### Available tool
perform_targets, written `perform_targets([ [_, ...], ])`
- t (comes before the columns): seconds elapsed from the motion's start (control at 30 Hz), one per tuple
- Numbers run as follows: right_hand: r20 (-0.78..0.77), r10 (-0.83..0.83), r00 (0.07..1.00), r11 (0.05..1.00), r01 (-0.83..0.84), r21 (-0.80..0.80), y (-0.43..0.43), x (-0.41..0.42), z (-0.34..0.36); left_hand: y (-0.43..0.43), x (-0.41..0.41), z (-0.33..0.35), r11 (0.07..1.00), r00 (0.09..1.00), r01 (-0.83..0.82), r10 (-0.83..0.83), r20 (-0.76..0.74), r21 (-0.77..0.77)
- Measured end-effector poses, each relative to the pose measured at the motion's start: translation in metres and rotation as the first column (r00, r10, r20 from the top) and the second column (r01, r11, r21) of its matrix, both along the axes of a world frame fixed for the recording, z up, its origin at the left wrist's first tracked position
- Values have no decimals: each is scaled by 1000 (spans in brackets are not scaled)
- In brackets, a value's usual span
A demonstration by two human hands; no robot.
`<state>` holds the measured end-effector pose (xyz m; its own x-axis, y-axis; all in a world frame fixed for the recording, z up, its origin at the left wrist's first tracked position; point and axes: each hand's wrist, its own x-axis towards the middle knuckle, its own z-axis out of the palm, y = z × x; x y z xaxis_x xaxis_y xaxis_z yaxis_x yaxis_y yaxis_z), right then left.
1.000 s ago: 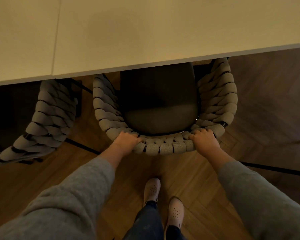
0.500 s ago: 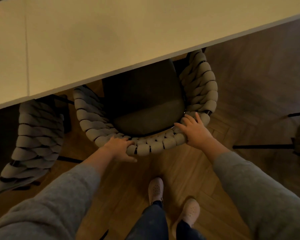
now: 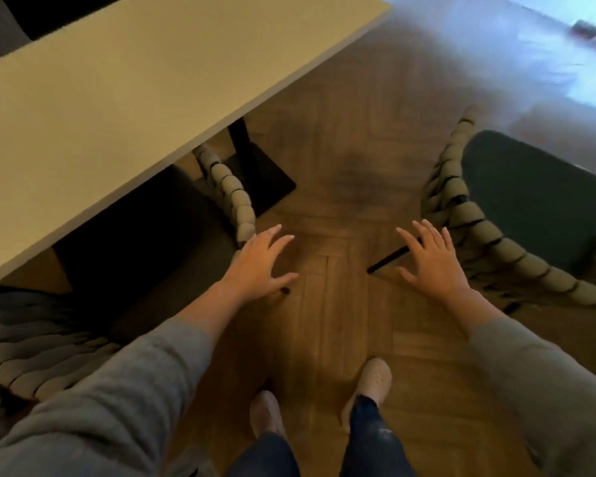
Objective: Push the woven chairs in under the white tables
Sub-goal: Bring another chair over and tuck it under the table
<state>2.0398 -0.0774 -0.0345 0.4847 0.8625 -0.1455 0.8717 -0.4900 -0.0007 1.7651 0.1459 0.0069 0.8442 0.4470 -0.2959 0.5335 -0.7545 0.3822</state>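
A woven chair [image 3: 233, 191] with a dark seat sits tucked under the white table [image 3: 124, 84] at the left; only its rope-wrapped right arm and part of its back show. My left hand [image 3: 260, 261] hovers with fingers spread just right of that arm, holding nothing. A second woven chair [image 3: 489, 235] with a dark green seat cushion stands on the open floor at the right, away from the table. My right hand [image 3: 430, 259] floats with fingers spread just left of its woven back, not touching it as far as I can see.
The table's black post and flat base plate [image 3: 255, 177] stand on the herringbone wood floor. The woven back of a chair [image 3: 31, 349] fills the lower left. My two feet [image 3: 372, 380] stand at the bottom centre. Bright blurred floor lies at the top right.
Both hands have let go of the chair back they pushed and now hang free. The view has swung right, so the pushed chair is at the left and another chair has come in.
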Motion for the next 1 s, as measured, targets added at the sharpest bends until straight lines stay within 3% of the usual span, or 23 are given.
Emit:
perform_targets([
  [0.27,-65,-320,945,943,311,-117,-123,133,-3,-73,190,-22,962,967,251,-245,-65,106],
  [0.47,-160,-533,831,819,458,-346,-197,191,-12,-123,303,-30,837,847,530,-514,-138,137],
  [0.63,-259,-519,814,816,382,-435,-219,216,-15,-141,379,-37,698,726,684,-622,-292,213],
  [0.83,-293,-489,822,832,337,-441,-224,232,-29,-149,444,-50,521,534,833,-672,-513,186],
  [0.93,-304,-462,833,855,328,-403,-228,237,-38,-152,459,-53,468,454,873,-675,-582,138],
  [1.0,-294,-441,848,870,323,-373,-231,237,-43,-150,461,-53,471,454,874,-696,-556,123],
])
